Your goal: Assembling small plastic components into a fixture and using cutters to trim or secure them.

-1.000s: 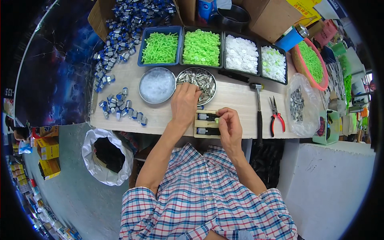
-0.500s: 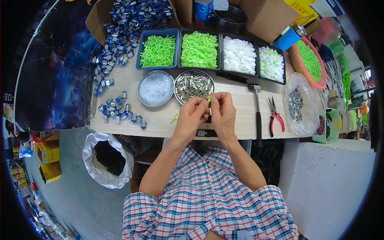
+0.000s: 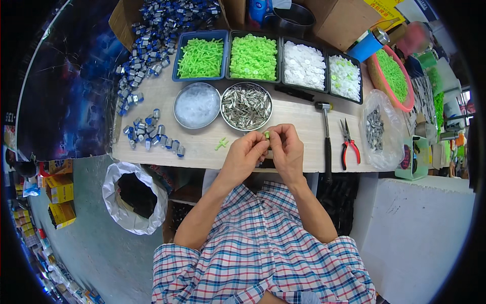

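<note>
Wooden workbench (image 3: 304, 121) carries 2 round bowls; the steel bowl of metal pins (image 3: 246, 106) is the landmark. Just below it, the left hand (image 3: 245, 154) and right hand (image 3: 286, 148) meet, fingertips pinching 1 small green plastic piece (image 3: 266, 135) (partly hidden). Another green piece (image 3: 221, 144) lies lower left; a hammer (image 3: 326, 137) lies right.

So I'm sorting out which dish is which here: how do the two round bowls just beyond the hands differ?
The left bowl holds a pale, whitish, translucent fill, while the right bowl is heaped with shiny silver metal pieces. The left bowl's contents look flat and even; the right bowl's lie jumbled at many angles. The right bowl sits directly beyond the left hand and right hand; the left bowl is off to the side. Both are round, similar in size, and sit side by side on the table.
</note>
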Available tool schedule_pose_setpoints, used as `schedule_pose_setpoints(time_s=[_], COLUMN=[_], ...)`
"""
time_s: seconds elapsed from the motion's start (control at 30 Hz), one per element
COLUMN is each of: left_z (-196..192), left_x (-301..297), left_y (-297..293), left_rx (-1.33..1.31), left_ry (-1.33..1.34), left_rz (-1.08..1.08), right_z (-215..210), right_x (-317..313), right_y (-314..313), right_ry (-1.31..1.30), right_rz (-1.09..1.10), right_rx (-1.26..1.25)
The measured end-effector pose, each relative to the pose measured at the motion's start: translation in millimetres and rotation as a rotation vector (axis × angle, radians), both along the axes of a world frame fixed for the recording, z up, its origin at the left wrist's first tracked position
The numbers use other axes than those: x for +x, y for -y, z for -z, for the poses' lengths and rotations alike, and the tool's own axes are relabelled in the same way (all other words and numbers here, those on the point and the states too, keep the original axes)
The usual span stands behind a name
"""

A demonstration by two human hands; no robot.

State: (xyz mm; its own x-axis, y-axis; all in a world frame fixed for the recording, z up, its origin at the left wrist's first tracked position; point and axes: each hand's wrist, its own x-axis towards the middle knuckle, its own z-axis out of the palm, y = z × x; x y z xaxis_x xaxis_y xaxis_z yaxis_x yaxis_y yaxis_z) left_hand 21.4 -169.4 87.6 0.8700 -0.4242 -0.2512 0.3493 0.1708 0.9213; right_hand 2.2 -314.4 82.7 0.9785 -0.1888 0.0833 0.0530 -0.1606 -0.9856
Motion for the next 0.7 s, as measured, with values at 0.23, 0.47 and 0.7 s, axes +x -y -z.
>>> schedule_pose_setpoints(time_s=[0.23, 0.47, 0.7], left_z=[1.8, -4.5, 3.7], left_x=[1.7, 6.0, -11.0], left_y=[-5.6, -11.7, 8.5], left_rx=[0.055, -0.043, 0.112], left_ry=[0.034, -0.164, -0.057], left_rz=[0.089, 0.226, -0.030], right_z=[2.9, 9.7, 13.0], right_x=[-5.1, -4.7, -16.8], right_y=[6.2, 19.6, 8.6], right_ry=[0.030, 0.559, 0.286], right_rz=[-0.042, -0.112, -0.020], right_rx=[-0.067, -0.536, -0.328])
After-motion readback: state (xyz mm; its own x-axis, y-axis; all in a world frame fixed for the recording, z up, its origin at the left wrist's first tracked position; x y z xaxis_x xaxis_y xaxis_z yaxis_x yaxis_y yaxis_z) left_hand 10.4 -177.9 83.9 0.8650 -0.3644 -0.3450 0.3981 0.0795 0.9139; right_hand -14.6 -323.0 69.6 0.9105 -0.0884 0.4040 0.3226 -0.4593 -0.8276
